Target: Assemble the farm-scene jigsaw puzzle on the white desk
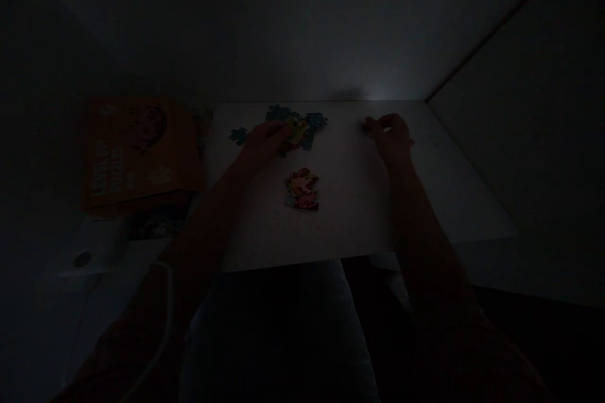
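Observation:
The picture is very dark. My left hand (267, 141) is closed at a loose heap of jigsaw puzzle pieces (278, 112), its fingertips on a yellowish puzzle piece (297, 131). Blue-green pieces lie around it, and a single one (239, 135) is to the left of the hand. To the right, my right hand (391, 135) is pinched above the white table, with a small dark bit at its fingertips that looks like a puzzle piece (366, 124). Nearer to me is a small cluster of pink, red and yellow puzzle pieces (303, 189), touched by neither hand.
An orange puzzle box (137, 151) stands at the left, beside the white table (350, 214). A pale wall (302, 31) rises behind the tabletop. A white cable (169, 302) crosses by my left forearm. My legs (293, 327) are below the front edge.

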The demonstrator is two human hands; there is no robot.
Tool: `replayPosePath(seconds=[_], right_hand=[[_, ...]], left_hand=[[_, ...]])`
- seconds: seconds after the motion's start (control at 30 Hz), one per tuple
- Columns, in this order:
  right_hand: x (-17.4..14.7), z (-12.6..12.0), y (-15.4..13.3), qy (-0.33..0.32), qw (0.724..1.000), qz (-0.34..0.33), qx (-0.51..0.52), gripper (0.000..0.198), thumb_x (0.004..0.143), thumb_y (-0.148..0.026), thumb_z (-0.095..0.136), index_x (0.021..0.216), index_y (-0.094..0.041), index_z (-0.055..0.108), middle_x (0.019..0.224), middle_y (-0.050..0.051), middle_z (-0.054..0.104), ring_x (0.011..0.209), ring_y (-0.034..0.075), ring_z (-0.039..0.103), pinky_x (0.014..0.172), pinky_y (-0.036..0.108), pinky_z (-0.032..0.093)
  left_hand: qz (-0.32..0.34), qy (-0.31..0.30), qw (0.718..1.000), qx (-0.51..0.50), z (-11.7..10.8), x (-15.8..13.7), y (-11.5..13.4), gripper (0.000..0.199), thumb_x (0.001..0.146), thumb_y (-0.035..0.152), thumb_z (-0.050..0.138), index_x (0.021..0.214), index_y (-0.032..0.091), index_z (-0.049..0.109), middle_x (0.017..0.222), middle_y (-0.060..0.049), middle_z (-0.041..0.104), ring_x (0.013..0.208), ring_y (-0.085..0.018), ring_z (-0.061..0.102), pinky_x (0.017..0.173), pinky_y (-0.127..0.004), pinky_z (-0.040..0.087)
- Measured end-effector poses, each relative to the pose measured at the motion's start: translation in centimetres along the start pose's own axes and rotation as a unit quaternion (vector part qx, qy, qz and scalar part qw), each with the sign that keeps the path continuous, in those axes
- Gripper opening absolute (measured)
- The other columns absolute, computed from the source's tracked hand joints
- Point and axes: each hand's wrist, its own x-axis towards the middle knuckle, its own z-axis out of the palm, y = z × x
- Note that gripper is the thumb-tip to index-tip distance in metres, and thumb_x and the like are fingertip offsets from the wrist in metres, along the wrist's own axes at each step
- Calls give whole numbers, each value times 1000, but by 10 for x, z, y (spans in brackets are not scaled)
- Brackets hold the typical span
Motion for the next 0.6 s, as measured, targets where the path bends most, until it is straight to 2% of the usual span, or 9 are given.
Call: replayPosePath(seconds=[0.07,0.13,0.27,0.37,0.47,0.6], right_hand=[[-4,3,-5,4,1000,5,29,37,105,-62,75,96,-27,67,112,9,81,115,33,74,116,64,50],[-13,13,-17,-46,994,-65,74,39,106,-65,75,96,-28,67,107,7,80,109,30,73,111,55,55],[-39,34,-46,-193,948,-198,160,46,107,-75,71,95,-31,74,106,7,80,104,29,73,107,49,58],[-48,37,-58,-259,917,-238,185,52,111,-75,62,90,-31,78,106,7,80,108,29,75,112,50,58],[-38,29,-52,-237,930,-216,180,50,111,-72,64,87,-31,76,106,7,80,109,29,75,111,49,58],[-10,12,-18,-106,981,-97,133,47,114,-64,57,88,-27,72,104,12,80,108,31,73,104,51,58]], left_hand=[[9,-11,1000,6,1,-1,-1,29,102,48,91,110,21,84,110,-9,88,91,-22,87,81,-31,73],[19,-21,999,20,2,-3,0,34,97,47,97,115,21,83,110,-8,88,93,-22,87,81,-31,72],[38,-47,997,39,5,-8,5,45,90,41,102,124,21,81,105,-7,88,95,-22,87,86,-32,72],[43,-60,996,50,6,-11,7,45,88,41,103,122,21,79,103,-6,88,96,-23,86,88,-35,72],[45,-46,996,66,5,-10,7,41,95,46,98,122,22,79,103,-7,87,96,-25,86,88,-37,71],[95,36,984,147,-5,-5,1,35,103,50,89,122,23,79,115,-12,86,110,-31,84,103,-45,68]])
